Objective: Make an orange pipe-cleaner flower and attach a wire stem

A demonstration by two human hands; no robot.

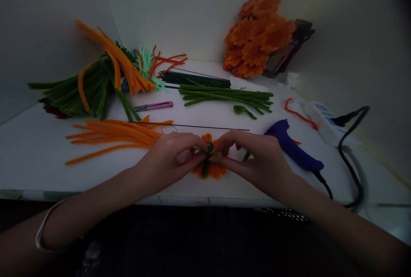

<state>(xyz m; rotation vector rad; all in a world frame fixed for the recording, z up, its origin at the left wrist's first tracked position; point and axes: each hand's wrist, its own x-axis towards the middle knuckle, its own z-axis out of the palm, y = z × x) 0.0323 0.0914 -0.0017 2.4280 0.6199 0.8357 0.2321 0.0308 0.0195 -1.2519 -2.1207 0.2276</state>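
Note:
An orange pipe cleaner flower (207, 174) with green at its centre lies near the front of the table. Over it, my left hand (175, 157) and my right hand (253, 155) meet fingertip to fingertip. Each pinches a green pipe cleaner (206, 166) at the flower's middle; the fingers partly hide it. Just beyond my hands lies a thin dark stem wire (192, 126). To the left are loose orange pipe cleaners (112, 133). A blue glue gun (293, 146) rests on its side by my right hand.
Green pipe cleaners (224, 96), dark wires (195, 80) and pink-handled snips (157, 105) lie behind. A green bundle (93, 86) is at left. Orange flowers (257, 37) stand at the back right. A white power strip (327, 123) and black cable (351, 170) are at right.

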